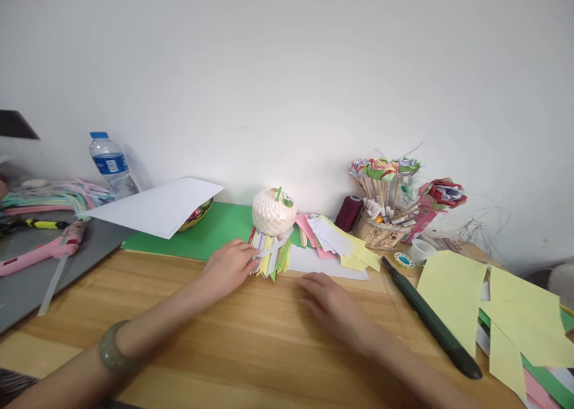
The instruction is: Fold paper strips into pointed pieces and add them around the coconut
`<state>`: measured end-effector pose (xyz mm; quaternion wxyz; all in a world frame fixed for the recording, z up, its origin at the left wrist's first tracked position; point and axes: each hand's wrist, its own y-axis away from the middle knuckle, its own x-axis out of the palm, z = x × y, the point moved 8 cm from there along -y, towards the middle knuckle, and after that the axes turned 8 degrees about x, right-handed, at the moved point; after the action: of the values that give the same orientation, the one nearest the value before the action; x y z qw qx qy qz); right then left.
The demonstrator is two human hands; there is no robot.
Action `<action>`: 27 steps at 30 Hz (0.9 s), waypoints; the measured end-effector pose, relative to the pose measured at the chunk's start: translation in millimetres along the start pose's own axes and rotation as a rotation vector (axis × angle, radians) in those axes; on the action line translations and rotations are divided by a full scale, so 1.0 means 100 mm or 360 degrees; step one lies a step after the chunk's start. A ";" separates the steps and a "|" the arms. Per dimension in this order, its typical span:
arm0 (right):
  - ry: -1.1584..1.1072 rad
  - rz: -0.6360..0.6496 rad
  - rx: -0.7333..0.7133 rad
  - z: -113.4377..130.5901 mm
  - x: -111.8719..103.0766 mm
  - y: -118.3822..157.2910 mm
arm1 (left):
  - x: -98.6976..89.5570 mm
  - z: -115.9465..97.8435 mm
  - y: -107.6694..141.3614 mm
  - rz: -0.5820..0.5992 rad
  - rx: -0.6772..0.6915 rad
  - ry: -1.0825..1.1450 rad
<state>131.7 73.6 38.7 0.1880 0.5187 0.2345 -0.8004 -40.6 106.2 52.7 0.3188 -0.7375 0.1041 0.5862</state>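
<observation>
My left hand (229,266) is closed at the left side of a pile of paper strips (272,268) in white, yellow and green. A narrow white paper strip (271,249) runs out from between its thumb and fingertips over the pile. Slightly blurred, my right hand (329,304) hovers low over or rests on the wooden table, fingers stretched out and holding nothing. Just behind the strips stands a round white textured ornament (273,213) with a green stem. To its right, pink, white and yellow paper pieces (332,238) overlap on a white sheet (314,261).
Rightward lie a dark green long tool (433,316) and yellow paper sheets (457,289). Paper flowers (381,170) stand in a basket (381,234) beside a maroon thread spool (348,213). At left are a pink glue gun (36,258), a water bottle (112,164) and white paper (161,205).
</observation>
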 end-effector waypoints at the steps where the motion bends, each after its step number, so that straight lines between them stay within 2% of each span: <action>1: 0.0014 -0.0007 -0.0028 0.03 0.05 -0.11 | -0.01 -0.02 -0.01 -0.0022 0.0025 -0.0023; 4: 0.0047 -0.0040 -0.0102 0.05 0.13 -0.34 | -0.05 -0.14 -0.03 -0.0074 0.0191 -0.0052; 6: 0.0084 -0.0092 -0.0077 -0.06 0.10 -0.41 | -0.03 -0.26 -0.04 -0.0073 0.0377 -0.0038; 9: 0.0181 -0.0226 0.0105 -0.41 -0.06 -0.41 | 0.06 -0.46 -0.07 -0.0042 0.0611 -0.0026; 11: 0.0275 -0.0344 0.0254 -0.72 -0.18 -0.38 | 0.18 -0.58 -0.13 0.0053 0.0690 -0.0093; 13: 0.0374 -0.0442 0.0395 -1.00 -0.24 -0.34 | 0.34 -0.63 -0.23 0.0223 0.0644 -0.0214; 17: 0.0487 -0.0544 0.0624 -1.37 -0.17 -0.30 | 0.56 -0.55 -0.41 0.0451 0.0304 -0.0298; 21: 0.0499 -0.0568 0.0675 -1.46 -0.06 -0.31 | 0.63 -0.54 -0.44 0.0475 0.0261 -0.0283; 27: 0.0482 -0.0675 0.0673 -1.57 -0.15 -0.32 | 0.73 -0.51 -0.42 0.0462 0.0268 -0.0303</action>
<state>236.3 190.5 2.7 -0.1315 0.5989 0.1914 -0.7664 43.2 124.5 4.7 0.2998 -0.6268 0.2274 0.6823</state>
